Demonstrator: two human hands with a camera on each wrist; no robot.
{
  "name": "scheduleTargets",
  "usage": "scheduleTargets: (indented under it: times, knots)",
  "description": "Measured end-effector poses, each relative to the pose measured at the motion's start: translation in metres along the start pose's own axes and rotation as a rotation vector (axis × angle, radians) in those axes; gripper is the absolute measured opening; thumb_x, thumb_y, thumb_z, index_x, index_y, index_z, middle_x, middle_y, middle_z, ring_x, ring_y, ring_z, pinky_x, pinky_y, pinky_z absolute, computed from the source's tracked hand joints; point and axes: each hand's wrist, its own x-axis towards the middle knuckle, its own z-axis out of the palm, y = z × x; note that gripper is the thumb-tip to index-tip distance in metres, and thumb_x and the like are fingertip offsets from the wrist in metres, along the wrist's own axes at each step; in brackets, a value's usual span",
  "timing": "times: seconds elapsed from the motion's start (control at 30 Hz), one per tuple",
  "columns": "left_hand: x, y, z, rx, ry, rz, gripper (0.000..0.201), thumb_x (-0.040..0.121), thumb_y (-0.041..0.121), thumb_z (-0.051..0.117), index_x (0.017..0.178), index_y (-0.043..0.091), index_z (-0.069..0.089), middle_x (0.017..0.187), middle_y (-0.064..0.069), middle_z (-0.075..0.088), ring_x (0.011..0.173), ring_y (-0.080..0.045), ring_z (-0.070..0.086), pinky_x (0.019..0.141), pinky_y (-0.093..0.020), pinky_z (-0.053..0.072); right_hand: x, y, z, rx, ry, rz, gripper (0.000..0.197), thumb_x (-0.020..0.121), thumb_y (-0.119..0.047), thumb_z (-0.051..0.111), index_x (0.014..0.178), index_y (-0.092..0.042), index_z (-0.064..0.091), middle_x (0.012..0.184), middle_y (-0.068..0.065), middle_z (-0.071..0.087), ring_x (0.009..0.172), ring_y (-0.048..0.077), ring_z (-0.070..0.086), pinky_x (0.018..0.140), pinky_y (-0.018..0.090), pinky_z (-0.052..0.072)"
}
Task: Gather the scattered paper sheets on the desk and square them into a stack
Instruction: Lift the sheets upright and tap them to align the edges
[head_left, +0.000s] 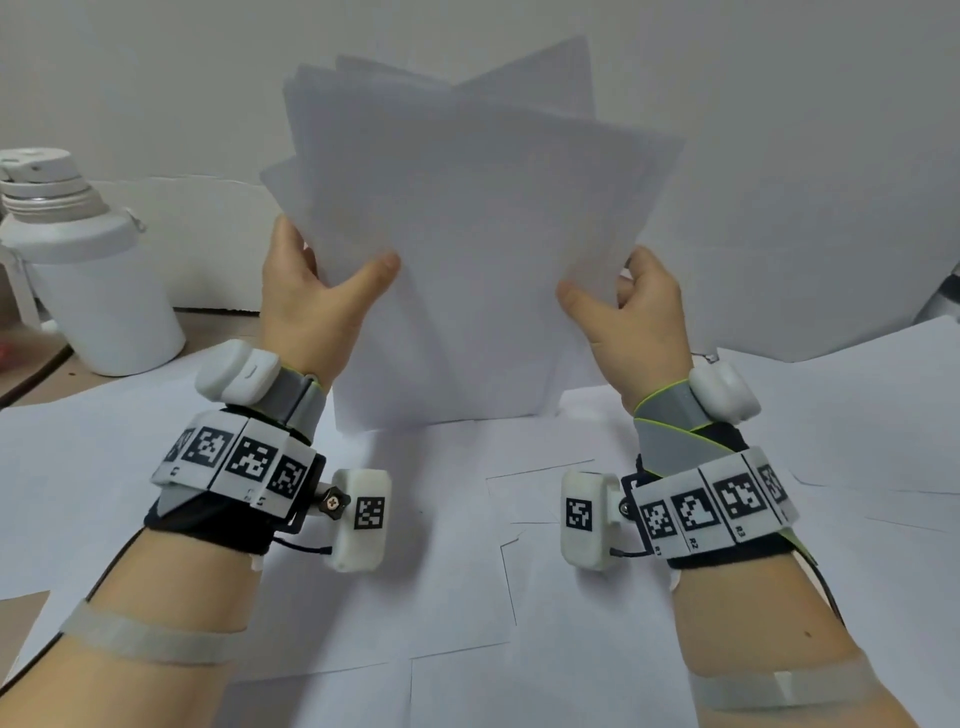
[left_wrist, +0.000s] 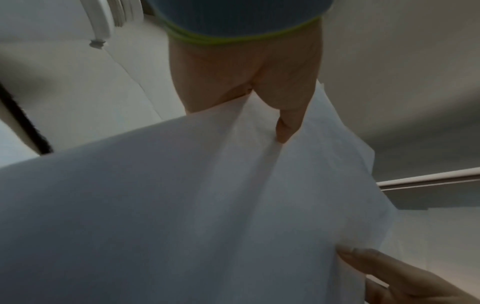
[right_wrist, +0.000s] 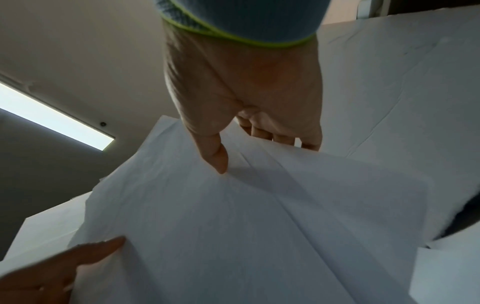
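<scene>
A bundle of white paper sheets (head_left: 467, 234) stands upright on its lower edge in the middle of the desk, its top corners fanned out unevenly. My left hand (head_left: 317, 291) grips the bundle's left side, thumb in front, fingers behind. My right hand (head_left: 631, 306) grips the right side the same way. In the left wrist view the thumb (left_wrist: 287, 125) presses on the paper bundle (left_wrist: 207, 205). In the right wrist view the right thumb (right_wrist: 215, 156) lies on the paper bundle (right_wrist: 259, 216) and my left hand's thumb (right_wrist: 85, 253) shows at lower left.
More white sheets (head_left: 441, 571) lie flat over the desk under and around my arms. A white lidded bottle (head_left: 88, 260) stands at the back left. Large white boards (head_left: 805, 208) lean against the wall behind the bundle. The brown desk surface (head_left: 31, 374) shows at the left edge.
</scene>
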Motion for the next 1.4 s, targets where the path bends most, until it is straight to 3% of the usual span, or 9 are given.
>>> scheduleTargets:
  times: [0.17, 0.27, 0.33, 0.43, 0.57, 0.8, 1.07, 1.23, 1.4]
  knots:
    - [0.002, 0.009, 0.0, 0.049, -0.01, 0.096, 0.042, 0.08, 0.002, 0.071, 0.115, 0.017, 0.056, 0.11, -0.004, 0.068, 0.099, -0.018, 0.067, 0.09, -0.042, 0.056, 0.003, -0.005, 0.002, -0.071, 0.024, -0.072, 0.006, 0.082, -0.017, 0.068, 0.086, -0.014, 0.066, 0.075, -0.011, 0.067, 0.067, 0.008, 0.06, 0.068, 0.029, 0.052]
    - [0.001, 0.017, 0.002, 0.009, 0.007, 0.161, 0.035, 0.082, -0.007, 0.065, 0.11, 0.012, 0.057, 0.098, -0.004, 0.066, 0.088, -0.017, 0.064, 0.081, -0.038, 0.055, 0.004, -0.011, 0.003, -0.027, 0.085, -0.157, 0.018, 0.085, -0.015, 0.066, 0.08, 0.001, 0.061, 0.066, 0.006, 0.057, 0.06, 0.011, 0.044, 0.058, 0.028, 0.04]
    - [0.003, 0.022, 0.002, -0.002, 0.032, 0.188, 0.035, 0.082, -0.007, 0.065, 0.111, 0.01, 0.055, 0.1, -0.005, 0.066, 0.089, -0.019, 0.065, 0.082, -0.037, 0.055, 0.004, -0.016, 0.002, -0.01, 0.106, -0.186, 0.018, 0.086, -0.015, 0.067, 0.081, 0.002, 0.061, 0.068, 0.01, 0.06, 0.062, 0.01, 0.045, 0.059, 0.027, 0.041]
    - [0.002, 0.021, 0.003, 0.003, 0.038, 0.137, 0.046, 0.08, -0.003, 0.069, 0.118, 0.011, 0.048, 0.111, -0.008, 0.067, 0.098, -0.019, 0.068, 0.089, -0.039, 0.057, 0.001, -0.012, 0.003, -0.018, 0.053, -0.121, 0.005, 0.083, -0.015, 0.068, 0.083, -0.016, 0.063, 0.076, -0.008, 0.068, 0.066, 0.009, 0.06, 0.065, 0.026, 0.051]
    - [0.0, 0.018, 0.002, -0.018, -0.012, 0.085, 0.052, 0.081, 0.003, 0.073, 0.12, 0.017, 0.042, 0.119, -0.019, 0.065, 0.104, -0.026, 0.069, 0.091, -0.045, 0.057, 0.0, -0.006, 0.003, -0.04, 0.023, -0.056, 0.017, 0.079, -0.017, 0.071, 0.087, -0.027, 0.06, 0.089, -0.012, 0.073, 0.081, 0.007, 0.068, 0.08, 0.033, 0.057]
    - [0.003, 0.018, 0.0, 0.08, -0.055, 0.179, 0.051, 0.082, 0.0, 0.066, 0.127, 0.013, 0.046, 0.115, -0.001, 0.061, 0.105, -0.013, 0.062, 0.096, -0.036, 0.052, -0.001, -0.007, 0.007, -0.049, 0.029, -0.066, 0.013, 0.081, -0.017, 0.068, 0.093, -0.014, 0.067, 0.087, -0.005, 0.073, 0.084, 0.022, 0.069, 0.079, 0.042, 0.058]
    - [0.005, 0.025, -0.002, -0.004, -0.002, 0.235, 0.044, 0.081, -0.006, 0.064, 0.113, 0.02, 0.049, 0.105, 0.002, 0.063, 0.094, -0.016, 0.065, 0.088, -0.039, 0.056, 0.0, -0.017, 0.003, 0.019, 0.064, -0.147, 0.002, 0.086, -0.011, 0.07, 0.087, -0.012, 0.07, 0.078, -0.005, 0.07, 0.07, 0.008, 0.061, 0.068, 0.025, 0.053]
    - [0.003, 0.016, -0.002, -0.02, -0.063, 0.086, 0.051, 0.08, 0.002, 0.069, 0.122, 0.01, 0.042, 0.111, -0.001, 0.064, 0.101, -0.015, 0.067, 0.092, -0.036, 0.055, 0.0, -0.002, 0.005, 0.0, -0.008, -0.006, 0.02, 0.076, -0.021, 0.073, 0.095, -0.023, 0.066, 0.095, -0.007, 0.075, 0.089, 0.016, 0.072, 0.085, 0.043, 0.058]
    - [0.003, 0.012, -0.004, 0.033, -0.102, 0.108, 0.045, 0.077, 0.001, 0.065, 0.113, 0.026, 0.055, 0.11, -0.001, 0.066, 0.101, -0.016, 0.065, 0.094, -0.04, 0.054, 0.0, 0.003, 0.008, -0.028, -0.003, -0.01, 0.019, 0.078, -0.021, 0.068, 0.097, -0.022, 0.066, 0.095, -0.007, 0.074, 0.09, 0.017, 0.071, 0.086, 0.044, 0.057]
